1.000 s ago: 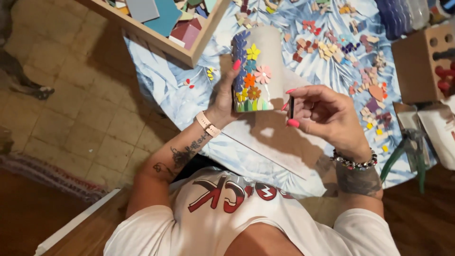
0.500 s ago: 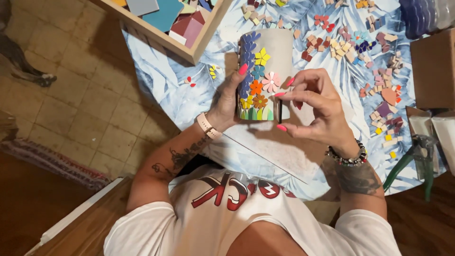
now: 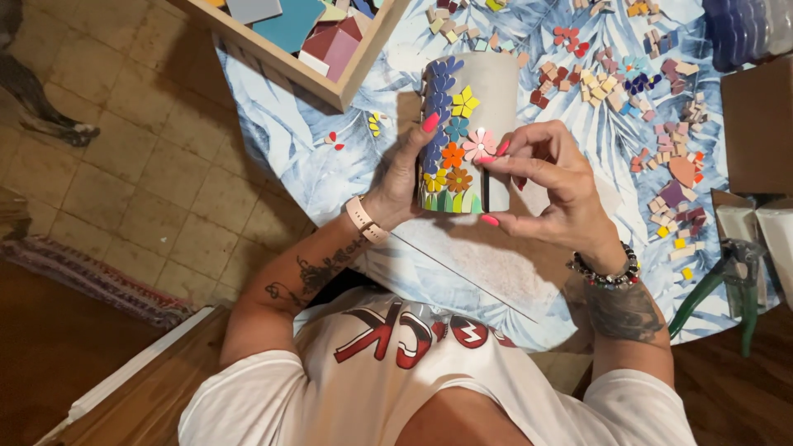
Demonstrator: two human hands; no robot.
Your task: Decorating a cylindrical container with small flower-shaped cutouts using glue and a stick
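Observation:
A pale grey cylindrical pot lies tilted over the table, its side covered with small coloured tile flowers and green leaf pieces along the rim. My left hand grips the pot from the left, fingers wrapped around its decorated side. My right hand pinches a thin dark strip and presses it against the pot's side just below a pink flower tile.
The table carries a blue leaf-patterned cloth strewn with several loose mosaic pieces. A wooden tray of larger tiles sits at the upper left. Green-handled nippers lie at the right edge, beside brown boxes. Tiled floor lies left.
My right hand has moved in from beside the pot and now sets the dark strip against its side. The pot sits a little higher in view.

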